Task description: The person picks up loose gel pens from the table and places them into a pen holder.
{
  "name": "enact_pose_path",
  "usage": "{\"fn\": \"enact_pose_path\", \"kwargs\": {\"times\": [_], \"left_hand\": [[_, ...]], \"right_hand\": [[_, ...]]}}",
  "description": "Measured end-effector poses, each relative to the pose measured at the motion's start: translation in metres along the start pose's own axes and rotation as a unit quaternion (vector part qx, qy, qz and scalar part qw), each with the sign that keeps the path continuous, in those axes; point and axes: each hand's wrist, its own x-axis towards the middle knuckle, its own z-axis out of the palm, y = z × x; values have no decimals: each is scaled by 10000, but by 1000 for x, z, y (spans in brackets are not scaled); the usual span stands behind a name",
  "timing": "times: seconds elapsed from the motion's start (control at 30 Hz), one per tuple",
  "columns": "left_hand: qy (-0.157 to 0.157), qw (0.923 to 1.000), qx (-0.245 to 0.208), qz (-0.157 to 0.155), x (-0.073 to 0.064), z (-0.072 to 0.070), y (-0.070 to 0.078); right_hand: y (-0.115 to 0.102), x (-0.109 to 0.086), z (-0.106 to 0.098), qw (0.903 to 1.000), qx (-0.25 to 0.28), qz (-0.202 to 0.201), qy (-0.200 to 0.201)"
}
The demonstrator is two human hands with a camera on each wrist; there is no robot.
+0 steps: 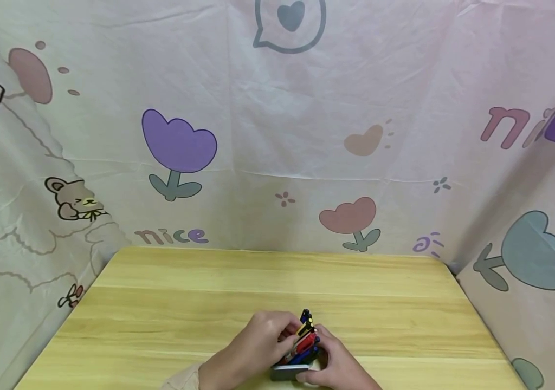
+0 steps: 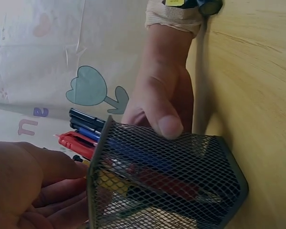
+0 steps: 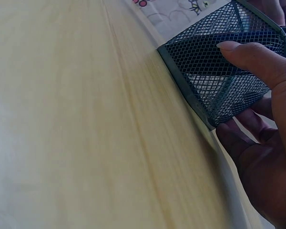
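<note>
A dark metal mesh pen holder (image 2: 171, 167) stands on the table, filled with pens and other slim items. My right hand (image 1: 338, 360) grips it from the right, thumb (image 3: 252, 57) across the mesh and fingers round the other side. At its mouth, my left hand (image 1: 263, 341) pinches a slim yellow-and-black item (image 1: 303, 329), whose lower part shows through the mesh; its exact kind cannot be told. Beside those fingertips a red slim item (image 2: 76, 144) sticks out of the holder, along with dark and blue pens (image 2: 86, 119).
The light wooden table (image 1: 209, 292) spreads out behind and to both sides of the hands. A printed cloth (image 1: 268, 135) with flowers and lettering hangs along its back and sides.
</note>
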Motion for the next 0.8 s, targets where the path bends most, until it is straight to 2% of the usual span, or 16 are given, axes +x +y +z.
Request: {"fn": "enact_pose_path", "kwargs": {"times": [0.2,0.53,0.8], "left_hand": [[-234,9989,394,5,-1,4,-2],[-703,9930,947,-86,0,4,3],[-661,9878,1369,337,-4,4,4]], "right_hand": [[0,-1,-2,10000,43,4,-73],[1,0,0,9990,228,-375,-5],[-1,2,0,9980,498,-360,-116]]}}
